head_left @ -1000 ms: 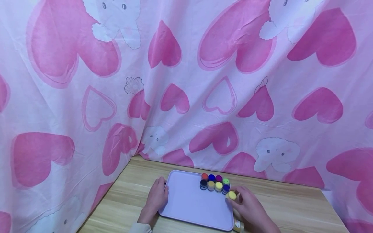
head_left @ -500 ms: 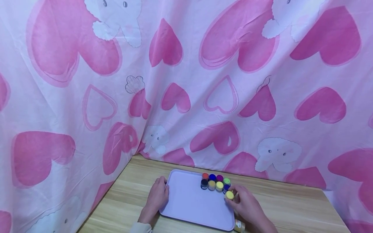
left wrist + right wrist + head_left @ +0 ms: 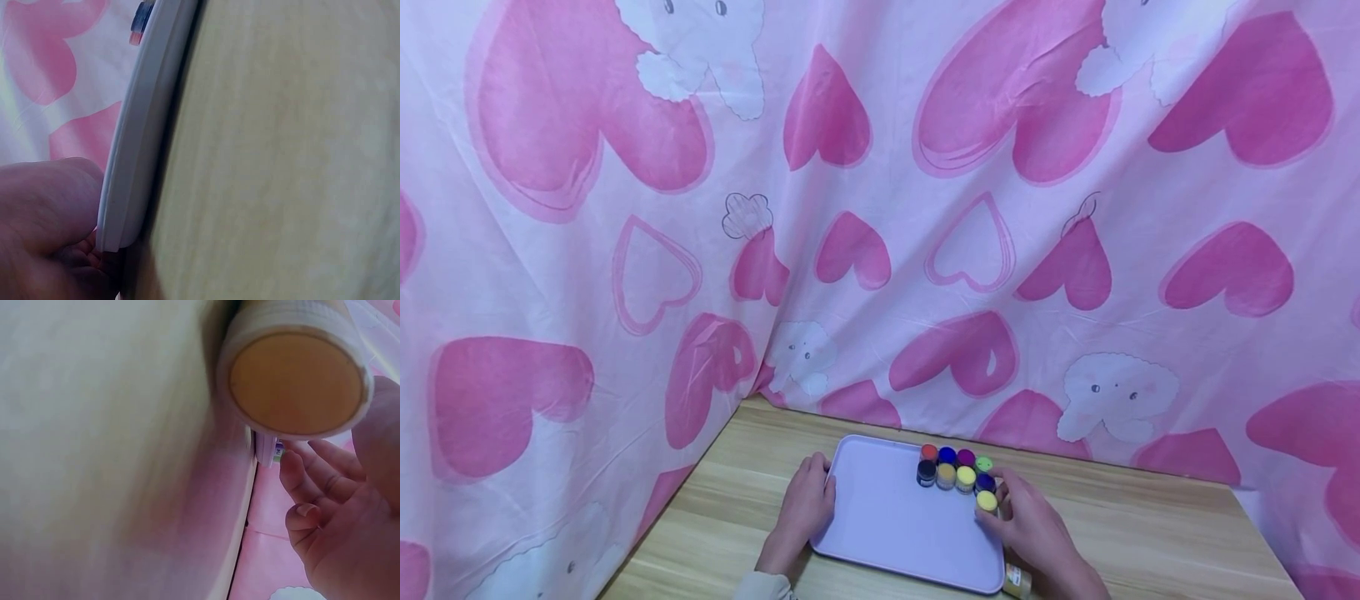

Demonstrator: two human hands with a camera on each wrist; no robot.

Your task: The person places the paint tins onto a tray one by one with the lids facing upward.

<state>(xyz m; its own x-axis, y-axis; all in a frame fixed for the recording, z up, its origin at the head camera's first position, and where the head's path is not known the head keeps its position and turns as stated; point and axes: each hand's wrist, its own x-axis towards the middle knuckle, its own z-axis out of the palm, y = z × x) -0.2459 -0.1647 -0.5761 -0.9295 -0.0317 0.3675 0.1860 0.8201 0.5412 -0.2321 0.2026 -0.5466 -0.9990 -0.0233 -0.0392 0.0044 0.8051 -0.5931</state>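
My left hand (image 3: 806, 502) grips the left edge of a pale lilac tray (image 3: 880, 533); its thumb lies against the rim in the left wrist view. At the tray's right edge, my right hand (image 3: 1033, 521) holds a small yellow-topped paint jar (image 3: 987, 502) between thumb and fingers, just in front of a dark blue-topped jar (image 3: 985, 483). That held jar is hidden in the right wrist view. Two rows of jars stand at the tray's back right, among them a black-topped jar (image 3: 927, 473), a tan-topped jar (image 3: 946, 477) and another yellow-topped jar (image 3: 966, 479).
A gold-brown jar (image 3: 1017, 582) lies on its side on the wooden table (image 3: 1150, 533), beside the tray's front right corner. Its ochre round end (image 3: 297, 384) looms large in the right wrist view. A pink heart-patterned curtain (image 3: 850, 350) hangs behind and left of the table.
My right hand has moved slightly left with the yellow-topped jar, bringing it over the tray's right edge, closer to the front row. My left hand has stayed on the tray.
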